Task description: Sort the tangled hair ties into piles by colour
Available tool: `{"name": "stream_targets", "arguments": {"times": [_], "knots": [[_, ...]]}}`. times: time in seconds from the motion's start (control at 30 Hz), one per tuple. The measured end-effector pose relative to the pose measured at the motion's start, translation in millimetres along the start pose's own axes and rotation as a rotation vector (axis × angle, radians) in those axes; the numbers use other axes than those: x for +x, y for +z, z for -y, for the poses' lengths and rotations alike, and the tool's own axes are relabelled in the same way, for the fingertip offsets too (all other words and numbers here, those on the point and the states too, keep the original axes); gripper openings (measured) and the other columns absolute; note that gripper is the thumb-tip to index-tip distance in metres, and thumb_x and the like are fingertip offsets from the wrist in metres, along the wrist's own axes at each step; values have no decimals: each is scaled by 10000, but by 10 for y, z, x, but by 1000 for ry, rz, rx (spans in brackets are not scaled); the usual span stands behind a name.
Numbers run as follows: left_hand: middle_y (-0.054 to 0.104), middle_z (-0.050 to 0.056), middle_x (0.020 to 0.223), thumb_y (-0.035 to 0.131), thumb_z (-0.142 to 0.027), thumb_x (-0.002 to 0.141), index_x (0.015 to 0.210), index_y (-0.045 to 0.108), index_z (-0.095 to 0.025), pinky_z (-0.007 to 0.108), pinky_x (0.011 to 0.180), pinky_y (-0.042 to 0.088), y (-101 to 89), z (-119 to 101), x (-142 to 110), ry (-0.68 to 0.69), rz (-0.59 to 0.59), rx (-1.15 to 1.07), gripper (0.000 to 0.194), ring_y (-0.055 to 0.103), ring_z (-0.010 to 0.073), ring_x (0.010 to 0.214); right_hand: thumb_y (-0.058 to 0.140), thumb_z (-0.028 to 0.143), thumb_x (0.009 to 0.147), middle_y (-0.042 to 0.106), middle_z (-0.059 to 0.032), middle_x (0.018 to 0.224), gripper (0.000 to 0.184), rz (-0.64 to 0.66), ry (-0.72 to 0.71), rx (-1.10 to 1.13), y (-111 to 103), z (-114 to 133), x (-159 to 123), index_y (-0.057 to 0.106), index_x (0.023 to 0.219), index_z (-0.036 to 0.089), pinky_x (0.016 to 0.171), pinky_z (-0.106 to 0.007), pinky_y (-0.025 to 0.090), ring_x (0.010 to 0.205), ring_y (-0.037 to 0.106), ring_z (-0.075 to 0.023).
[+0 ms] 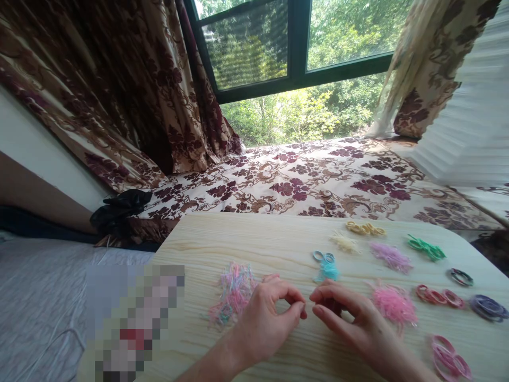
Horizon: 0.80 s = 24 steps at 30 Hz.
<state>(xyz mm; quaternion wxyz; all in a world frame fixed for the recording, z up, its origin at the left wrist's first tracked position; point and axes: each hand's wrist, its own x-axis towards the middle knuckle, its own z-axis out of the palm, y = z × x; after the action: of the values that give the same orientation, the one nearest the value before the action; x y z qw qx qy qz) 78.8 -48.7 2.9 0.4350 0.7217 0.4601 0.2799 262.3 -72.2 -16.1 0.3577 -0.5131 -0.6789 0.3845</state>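
Note:
On the pale wooden tabletop (199,239), my two hands almost meet at the fingertips. My left hand (266,315) is closed in a pinch, thumb against index finger; whatever lies between them is too small to make out. Facing it, my right hand (358,321) has bent fingers, with a narrow gap between thumb and index tips and nothing visible in it. Just behind my left hand lies a loose pile of mixed pastel elastic bands (234,289). A pink pile of bands (393,303) is beside my right hand. Beyond the fingertips sits a small turquoise pile of bands (328,271).
Farther right are lilac bands (392,257), cream bands (345,243), yellow hair ties (365,228), green ties (426,247), red ties (439,296), purple ties (488,307) and pink ties (451,358). A pixelated patch (139,323) covers the table's left side. A floral-covered ledge (258,183) borders the back.

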Motion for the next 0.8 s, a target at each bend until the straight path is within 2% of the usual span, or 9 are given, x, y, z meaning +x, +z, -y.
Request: {"name": "stream_targets", "arguments": {"times": [0.17,0.37,0.6,0.8], "knots": [[715,-26,729,589,-159,795,703,682,-206,401,1137,261,11,-12,-9,0,25,22,139,648,141,795,518,426,892,640,-32,722,296,17,-7,0,35,9,-5,658,749,208,549,-239,480,616,572,-143],[704,-9,782,631,-176,777,735,705,-206,367,1049,353,6,16,-29,31,40,35,90,628,153,841,516,397,882,592,-2,661,275,22,11,3,15,48,-7,617,709,209,522,-231,443,580,536,-134],[699,-36,724,558,-198,826,678,690,-191,261,861,426,-49,-4,7,-47,34,-45,199,621,133,785,494,391,890,590,-5,675,281,73,24,-5,-8,78,10,636,731,208,538,-240,432,594,531,-138],[700,-30,745,610,-198,769,685,689,-183,228,789,438,-58,-16,15,-114,9,-93,116,621,136,797,490,418,885,595,-13,677,304,61,41,-9,-25,88,10,617,710,205,544,-245,440,600,529,-143]]}}
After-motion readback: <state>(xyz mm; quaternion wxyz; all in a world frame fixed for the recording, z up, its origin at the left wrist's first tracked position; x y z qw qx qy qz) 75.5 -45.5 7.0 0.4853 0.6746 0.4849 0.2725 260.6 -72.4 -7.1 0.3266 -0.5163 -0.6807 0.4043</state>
